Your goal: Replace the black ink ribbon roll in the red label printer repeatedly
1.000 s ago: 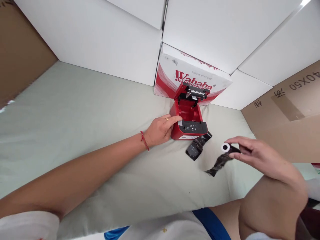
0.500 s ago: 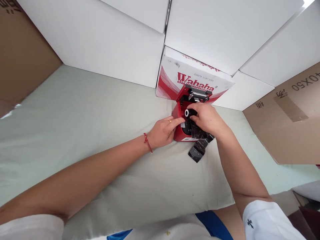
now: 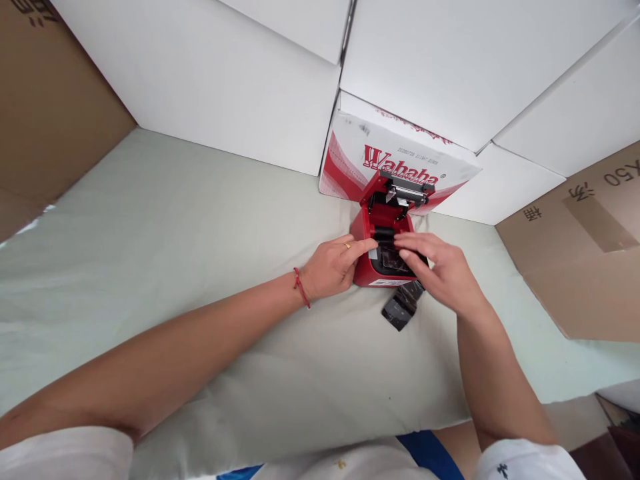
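Observation:
A small red label printer point(image 3: 367, 275) stands on the cloth with its lid point(image 3: 407, 189) raised. Inside lies a black roll point(image 3: 384, 235) of labels. A dark strip point(image 3: 395, 260) from it crosses the front edge, and its loose end point(image 3: 399, 312) rests on the cloth. My left hand point(image 3: 333, 267) grips the printer's left side, index finger reaching over the rim beside the roll. My right hand point(image 3: 443, 270) is open at the printer's right side, fingers stretched over the opening. Its fingertips are at the right end of the roll; whether they press on it I cannot tell.
A Wahaha carton point(image 3: 345, 157) stands right behind the raised lid. White panels point(image 3: 225, 87) rise along the back. Brown cardboard boxes stand at the left point(image 3: 60, 113) and right point(image 3: 575, 267). Pale green cloth point(image 3: 225, 220) covers the surface.
My right hand has let go of the black roll and drawn back to the right, its fingers now straightened. The roll sits lower in the printer. My left hand keeps its place on the printer.

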`<state>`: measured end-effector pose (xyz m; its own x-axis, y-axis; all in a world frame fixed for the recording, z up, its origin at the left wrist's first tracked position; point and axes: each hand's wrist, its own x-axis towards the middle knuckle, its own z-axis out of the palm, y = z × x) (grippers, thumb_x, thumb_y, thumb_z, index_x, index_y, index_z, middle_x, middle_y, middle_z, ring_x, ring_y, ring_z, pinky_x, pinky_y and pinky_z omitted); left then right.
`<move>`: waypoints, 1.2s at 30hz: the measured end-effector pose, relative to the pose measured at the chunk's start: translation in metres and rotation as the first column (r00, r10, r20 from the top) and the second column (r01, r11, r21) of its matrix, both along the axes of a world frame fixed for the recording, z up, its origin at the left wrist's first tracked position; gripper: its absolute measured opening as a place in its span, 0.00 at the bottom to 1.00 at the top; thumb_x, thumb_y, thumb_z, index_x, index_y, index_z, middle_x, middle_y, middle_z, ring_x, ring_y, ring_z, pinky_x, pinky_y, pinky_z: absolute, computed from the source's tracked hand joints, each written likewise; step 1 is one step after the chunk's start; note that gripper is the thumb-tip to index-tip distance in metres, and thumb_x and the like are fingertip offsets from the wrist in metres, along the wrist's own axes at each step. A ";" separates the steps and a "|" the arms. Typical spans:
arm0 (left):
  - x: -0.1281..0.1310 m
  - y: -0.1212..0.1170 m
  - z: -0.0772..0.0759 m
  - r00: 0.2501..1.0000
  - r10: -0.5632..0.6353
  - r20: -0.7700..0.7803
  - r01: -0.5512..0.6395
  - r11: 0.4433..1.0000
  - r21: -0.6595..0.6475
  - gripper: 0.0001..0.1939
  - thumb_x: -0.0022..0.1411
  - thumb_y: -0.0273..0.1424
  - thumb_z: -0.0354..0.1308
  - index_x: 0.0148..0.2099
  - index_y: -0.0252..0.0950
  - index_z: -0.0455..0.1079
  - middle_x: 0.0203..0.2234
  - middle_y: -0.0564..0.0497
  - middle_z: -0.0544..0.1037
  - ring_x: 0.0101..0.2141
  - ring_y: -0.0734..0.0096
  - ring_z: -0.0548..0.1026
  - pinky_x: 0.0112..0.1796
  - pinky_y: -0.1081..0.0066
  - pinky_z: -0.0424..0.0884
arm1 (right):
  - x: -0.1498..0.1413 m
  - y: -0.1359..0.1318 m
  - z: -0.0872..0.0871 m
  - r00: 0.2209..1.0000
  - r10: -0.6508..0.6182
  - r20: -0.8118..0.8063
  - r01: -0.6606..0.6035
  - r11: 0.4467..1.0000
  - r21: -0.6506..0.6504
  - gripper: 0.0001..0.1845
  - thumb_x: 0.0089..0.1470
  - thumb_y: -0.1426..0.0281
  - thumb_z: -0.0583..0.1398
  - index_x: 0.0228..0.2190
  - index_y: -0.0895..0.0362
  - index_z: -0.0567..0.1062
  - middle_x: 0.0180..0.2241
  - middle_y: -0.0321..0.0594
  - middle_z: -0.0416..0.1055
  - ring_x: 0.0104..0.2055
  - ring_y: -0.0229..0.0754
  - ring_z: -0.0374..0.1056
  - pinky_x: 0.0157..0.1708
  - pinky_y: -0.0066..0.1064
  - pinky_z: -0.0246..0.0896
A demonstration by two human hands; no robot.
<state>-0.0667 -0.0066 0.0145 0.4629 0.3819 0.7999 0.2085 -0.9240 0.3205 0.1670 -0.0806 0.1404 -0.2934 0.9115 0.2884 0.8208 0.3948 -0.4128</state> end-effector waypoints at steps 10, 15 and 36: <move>0.004 -0.017 0.011 0.987 0.035 0.155 -0.063 0.982 0.180 0.29 0.68 0.19 0.54 0.69 0.39 0.69 0.55 0.41 0.84 0.62 0.54 0.79 0.60 0.54 0.77 | 0.018 -0.064 -0.036 0.992 0.084 0.095 -0.099 0.981 0.167 0.29 0.73 0.73 0.62 0.71 0.45 0.73 0.67 0.46 0.78 0.71 0.51 0.74 0.71 0.57 0.71; 0.008 -0.026 0.015 0.997 -0.056 0.061 0.037 0.963 0.268 0.25 0.71 0.19 0.55 0.66 0.39 0.74 0.51 0.47 0.89 0.57 0.64 0.84 0.60 0.59 0.72 | 0.019 -0.060 -0.026 0.994 0.096 0.047 -0.102 0.984 0.145 0.22 0.74 0.69 0.62 0.64 0.46 0.80 0.64 0.45 0.82 0.67 0.51 0.78 0.71 0.57 0.71; 0.006 -0.022 0.010 0.988 -0.130 0.080 0.111 0.972 0.205 0.27 0.73 0.21 0.56 0.69 0.44 0.70 0.54 0.47 0.90 0.59 0.62 0.86 0.57 0.58 0.75 | 0.010 0.040 0.003 0.984 -0.160 -0.083 0.178 0.929 0.325 0.30 0.79 0.48 0.49 0.52 0.47 0.87 0.51 0.44 0.86 0.58 0.52 0.78 0.65 0.52 0.70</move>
